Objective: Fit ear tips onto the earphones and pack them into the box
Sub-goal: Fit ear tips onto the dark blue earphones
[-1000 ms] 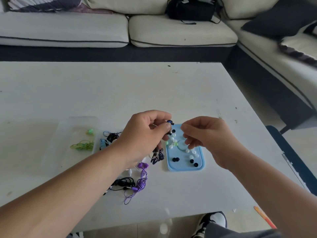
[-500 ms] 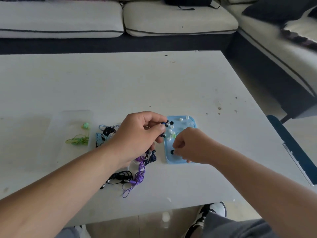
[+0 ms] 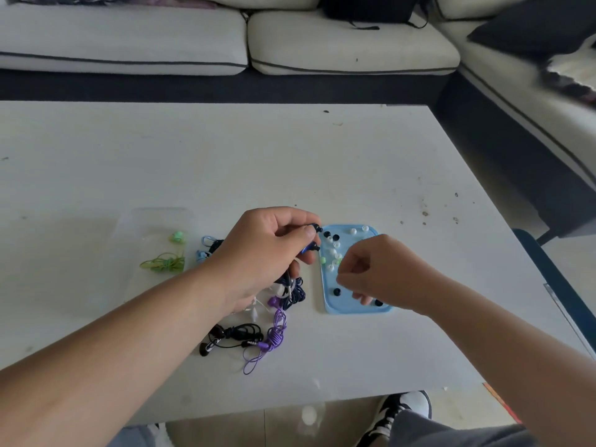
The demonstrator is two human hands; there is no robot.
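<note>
Head: tray (image 3: pixel 354 310) near table (image 3: pixel 258 156) front edge.

Two hands (image 3: pixel 271 250) (image 3: pixel 383 272), one blue tray (image 3: pixel 354 310), one clear box (image 3: pixel 151 225), one white table (image 3: pixel 225 156).

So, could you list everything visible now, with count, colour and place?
table: one, white, centre
tray: one, light blue, on the table
ear tips: many, black, white, green, in the tray
clear box: one, transparent, table's left
green earphones: one set, green, in the clear box
black earphones: one set, black, near front edge
purple earphones: one set, purple, beside the black set
sofa: one, off-white, behind the table
left hand: one, grips dark blue earphones
right hand: one, curled above the tray
</note>
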